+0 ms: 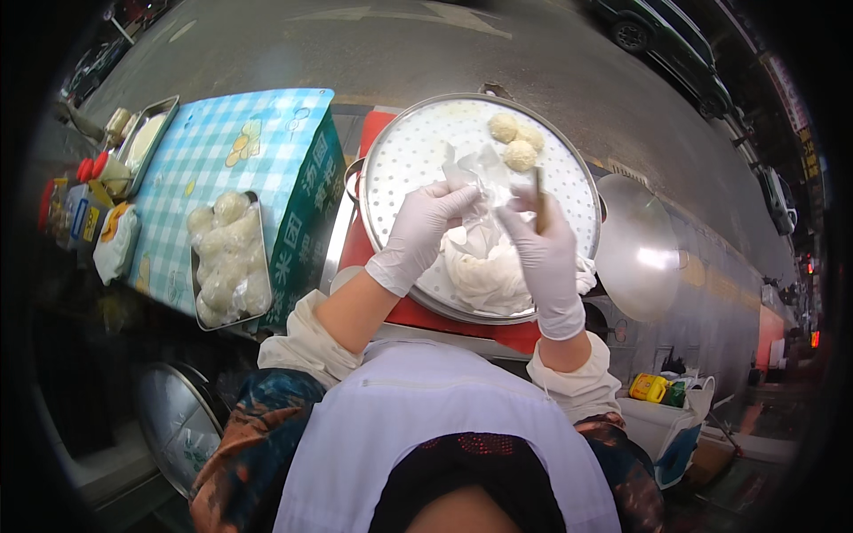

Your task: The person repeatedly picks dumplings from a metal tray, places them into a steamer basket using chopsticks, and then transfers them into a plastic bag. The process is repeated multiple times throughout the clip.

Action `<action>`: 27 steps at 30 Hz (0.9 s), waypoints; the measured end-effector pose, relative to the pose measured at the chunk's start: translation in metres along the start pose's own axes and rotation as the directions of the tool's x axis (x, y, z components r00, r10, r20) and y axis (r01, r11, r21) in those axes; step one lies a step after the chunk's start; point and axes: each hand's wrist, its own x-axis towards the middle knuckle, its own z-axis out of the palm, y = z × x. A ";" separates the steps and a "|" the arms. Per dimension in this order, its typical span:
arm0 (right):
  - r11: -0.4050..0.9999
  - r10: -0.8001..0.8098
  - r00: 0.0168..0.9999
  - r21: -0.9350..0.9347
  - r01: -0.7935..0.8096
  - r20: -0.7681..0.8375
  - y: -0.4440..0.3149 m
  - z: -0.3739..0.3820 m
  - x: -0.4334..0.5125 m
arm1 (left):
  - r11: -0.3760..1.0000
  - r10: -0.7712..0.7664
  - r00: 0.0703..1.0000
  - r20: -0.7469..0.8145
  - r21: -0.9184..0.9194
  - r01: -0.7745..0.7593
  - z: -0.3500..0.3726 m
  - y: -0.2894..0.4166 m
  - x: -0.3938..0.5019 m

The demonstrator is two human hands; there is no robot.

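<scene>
In my gloved left hand (430, 216) is the edge of a thin clear plastic bag (483, 176), pinched between thumb and fingers. My gloved right hand (546, 260) grips a narrow wooden-looking handle (538, 200), its lower end hidden by the fingers. The right fingertips are also at the bag, blurred, so their hold on it is unclear. Both hands are over a round metal steamer (372, 200) with a white dotted perforated surface. Three grainy whitish balls (520, 155) sit together at its far side. Under my hands lies a bunched white cloth (486, 276), covering whatever is beneath.
On the left, a blue checked tablecloth (220, 140) carries a metal tray (266, 280) of plastic-wrapped pale balls (230, 260), red-lidded jars (106, 170) and a white packet (118, 243). A large round lid (636, 246) stands right of the steamer. A dark car (666, 46) is on the road beyond.
</scene>
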 end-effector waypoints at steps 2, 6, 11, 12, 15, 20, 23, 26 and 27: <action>0.953 -0.109 0.994 -0.283 0.109 0.015 0.012 0.001 0.015 | 0.999 -0.017 0.991 0.135 -0.027 0.021 0.017 -0.002 0.009; 0.988 0.139 0.990 0.061 -0.139 0.000 0.035 -0.016 0.035 | 0.985 -0.099 0.990 0.102 -0.133 0.112 0.036 -0.006 0.027; 0.470 0.433 0.877 0.778 -0.418 0.209 0.055 -0.049 0.063 | 0.771 0.023 0.988 0.156 -0.632 0.082 0.049 0.004 0.045; 0.278 0.438 0.850 0.856 -0.437 0.292 0.059 -0.054 0.070 | 0.710 0.081 0.979 0.187 -0.700 0.075 0.051 0.007 0.050; -0.128 0.359 0.824 0.897 -0.423 0.439 0.067 -0.058 0.084 | 0.628 0.256 0.892 0.373 -0.766 0.139 0.056 0.009 0.059; -0.127 0.233 0.880 0.910 -0.395 0.415 0.070 -0.057 0.094 | 0.556 0.101 0.876 0.472 -0.757 0.344 0.060 -0.007 0.068; 0.014 0.259 0.893 0.923 -0.385 0.369 0.072 -0.059 0.104 | 0.593 -0.345 0.890 0.299 -0.666 0.453 0.065 -0.008 0.070; 0.143 0.371 0.850 0.881 -0.451 0.375 0.075 -0.055 0.110 | 0.737 -0.277 0.722 0.634 -0.342 0.583 0.076 0.000 0.066; 0.181 0.391 0.833 0.855 -0.486 0.391 0.076 -0.053 0.112 | 0.825 -0.345 0.857 0.382 -0.312 0.471 0.081 0.002 0.065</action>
